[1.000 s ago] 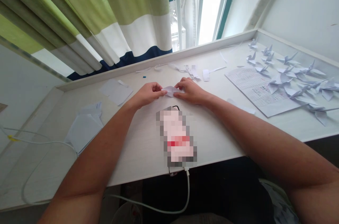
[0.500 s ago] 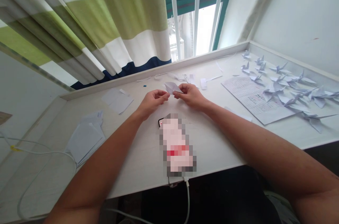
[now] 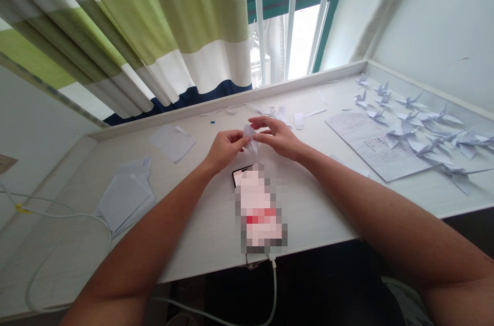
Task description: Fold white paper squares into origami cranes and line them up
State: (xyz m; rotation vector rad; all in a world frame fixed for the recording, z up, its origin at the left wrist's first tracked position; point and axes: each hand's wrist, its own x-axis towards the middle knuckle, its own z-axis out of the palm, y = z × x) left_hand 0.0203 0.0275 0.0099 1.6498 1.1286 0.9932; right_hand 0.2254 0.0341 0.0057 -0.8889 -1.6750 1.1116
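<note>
A small piece of folded white paper [image 3: 251,142], narrow and pointed at top and bottom, stands upright above the desk. My left hand [image 3: 228,147] pinches its left side between thumb and fingers. From the right, my right hand [image 3: 278,137] reaches over with its fingers stretched out and apart from the thumb. The right thumb tip touches the paper's right side. Below the hands lies a phone [image 3: 259,207], its screen blurred out.
Several folded paper cranes [image 3: 415,119] spread over the desk's right side, some on a printed sheet [image 3: 358,142]. Leftward are a stack of paper [image 3: 125,197] and loose sheets [image 3: 173,145]. Paper scraps [image 3: 299,120] lie at the back. A white cable [image 3: 275,285] runs from the phone.
The folded paper has turned from lying sideways to upright. My left hand has taken hold of it, and my right fingers have spread away from it.
</note>
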